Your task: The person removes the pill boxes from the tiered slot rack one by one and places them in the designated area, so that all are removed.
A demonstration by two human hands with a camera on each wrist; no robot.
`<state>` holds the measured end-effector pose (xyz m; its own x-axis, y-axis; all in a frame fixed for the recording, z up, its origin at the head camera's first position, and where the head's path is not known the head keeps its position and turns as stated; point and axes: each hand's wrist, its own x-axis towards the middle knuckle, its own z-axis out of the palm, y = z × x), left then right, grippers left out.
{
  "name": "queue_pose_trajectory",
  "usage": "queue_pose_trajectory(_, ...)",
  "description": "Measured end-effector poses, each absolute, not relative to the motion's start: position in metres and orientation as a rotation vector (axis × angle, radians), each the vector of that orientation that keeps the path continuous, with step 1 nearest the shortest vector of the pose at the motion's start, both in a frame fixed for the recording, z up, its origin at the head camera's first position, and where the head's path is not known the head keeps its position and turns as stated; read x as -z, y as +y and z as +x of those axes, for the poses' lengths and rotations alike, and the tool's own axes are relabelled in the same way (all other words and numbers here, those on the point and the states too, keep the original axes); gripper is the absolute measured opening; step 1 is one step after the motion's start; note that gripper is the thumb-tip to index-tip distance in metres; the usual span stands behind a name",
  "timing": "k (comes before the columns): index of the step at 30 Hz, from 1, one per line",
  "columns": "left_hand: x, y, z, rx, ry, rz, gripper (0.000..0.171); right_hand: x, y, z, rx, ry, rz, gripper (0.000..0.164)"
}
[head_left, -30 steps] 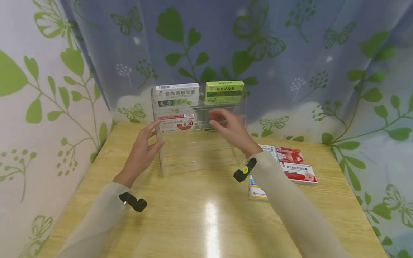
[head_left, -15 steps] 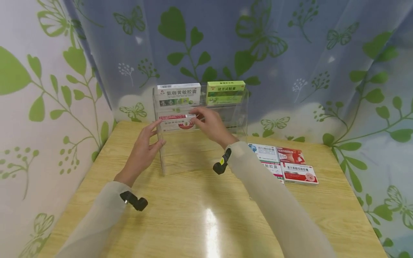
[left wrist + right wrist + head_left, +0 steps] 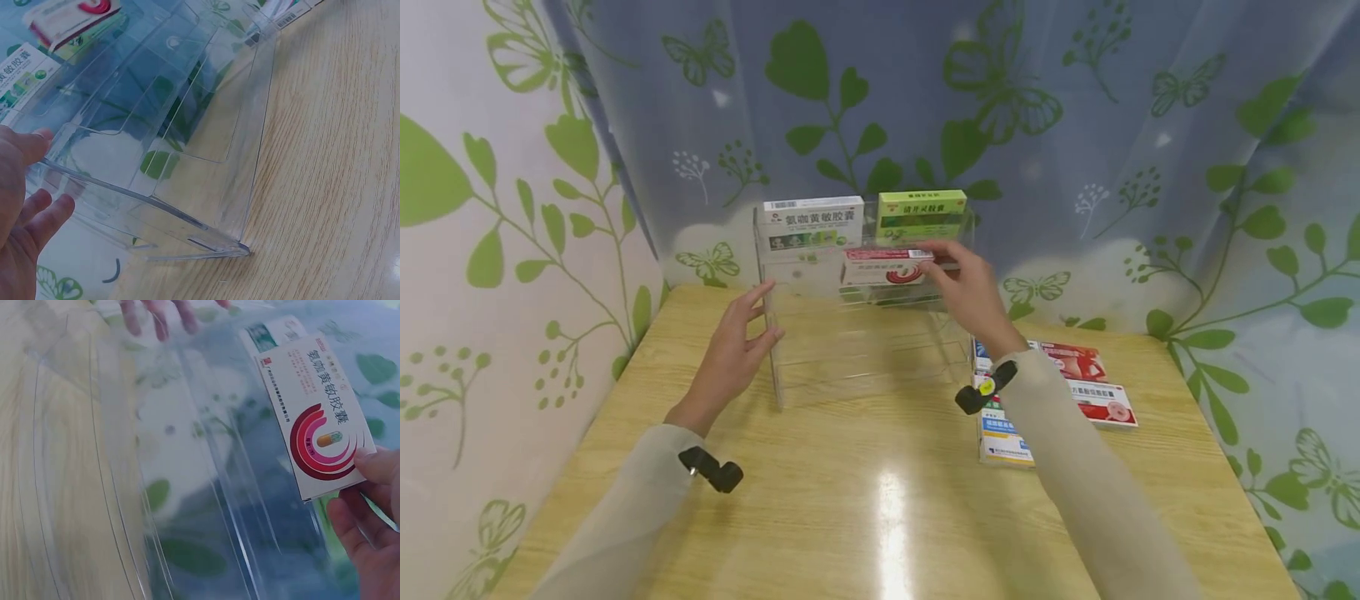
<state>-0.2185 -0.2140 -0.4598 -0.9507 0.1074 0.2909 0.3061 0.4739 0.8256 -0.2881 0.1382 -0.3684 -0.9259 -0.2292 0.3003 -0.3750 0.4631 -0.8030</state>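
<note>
A clear acrylic display rack [image 3: 865, 367] stands on the table. My left hand [image 3: 722, 358] holds its left side panel; in the left wrist view that hand's digits [image 3: 51, 219] lie on both sides of the panel's edge. My right hand [image 3: 972, 296] pinches the right end of a white and red medicine box [image 3: 887, 268] between thumb and fingers. The box is held in front of the rack, below the green medicine box [image 3: 921, 215]. Its capsule picture and printing face the right wrist camera. A white and green medicine box [image 3: 812, 223] sits in the rack's upper left.
To the right of the rack, several medicine boxes lie flat on the table [image 3: 820, 500], among them a white and red one [image 3: 1105, 404], a red one [image 3: 1075, 362] and a blue, white and yellow one [image 3: 1006, 437]. A leaf-patterned curtain [image 3: 1075, 167] hangs behind.
My right hand reached left to the white and red box in the rack's left part, took hold of it, and has moved it to the right. The left hand has stayed at the rack's side.
</note>
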Motion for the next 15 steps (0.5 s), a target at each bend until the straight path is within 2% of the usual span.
queue_pose_trajectory(15,0.461,-0.214,-0.22,1.487,-2.523,-0.353,0.074,0.374,0.306,-0.229,-1.147,-2.681,0.249,0.046)
